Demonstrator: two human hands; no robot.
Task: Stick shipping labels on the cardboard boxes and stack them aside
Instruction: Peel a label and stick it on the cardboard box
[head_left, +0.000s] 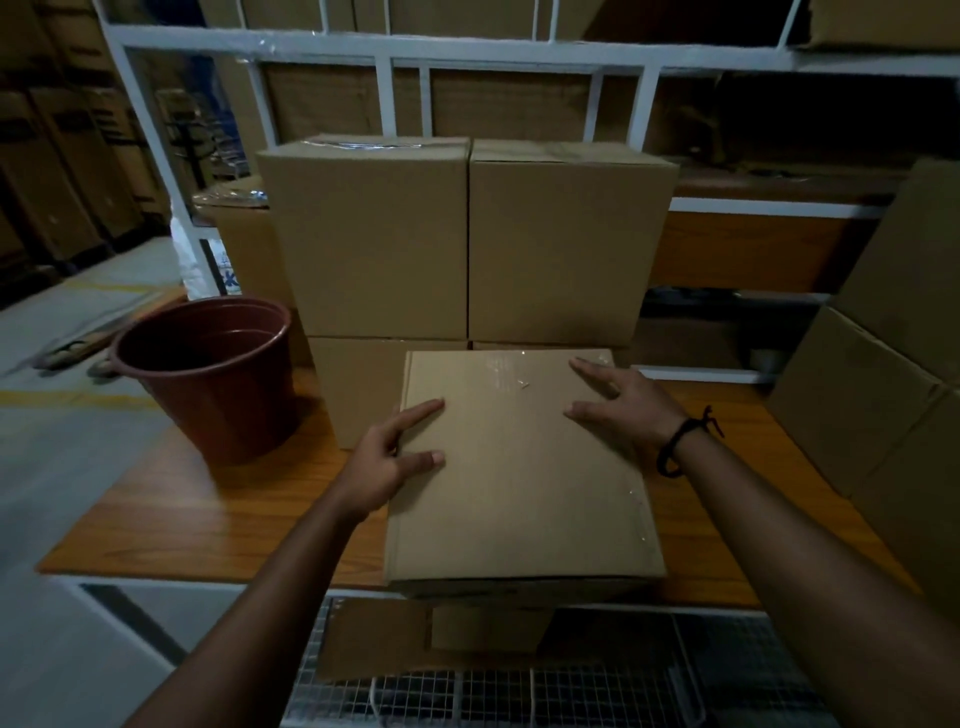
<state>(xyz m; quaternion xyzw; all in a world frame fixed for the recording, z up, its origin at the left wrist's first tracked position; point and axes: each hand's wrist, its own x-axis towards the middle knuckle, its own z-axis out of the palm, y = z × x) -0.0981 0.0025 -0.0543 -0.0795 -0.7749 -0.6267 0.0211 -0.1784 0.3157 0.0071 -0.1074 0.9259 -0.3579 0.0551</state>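
Note:
A flat-topped cardboard box (519, 478) stands at the front of the wooden table (208, 514), clear tape glinting on its far edge. My left hand (387, 457) rests at its left edge, forefinger and thumb straight on the top, the other fingers down the side. My right hand (621, 405), with a black cord at the wrist, lies spread over the top's far right part. No shipping label shows anywhere on the box top.
Behind the box, stacked cardboard boxes (467, 239) fill the middle of the table. A brown plastic bucket (213, 374) stands at the left. More boxes (883, 374) are piled at the right. White shelving (384, 57) runs behind. A wire mesh basket (571, 686) lies below the table edge.

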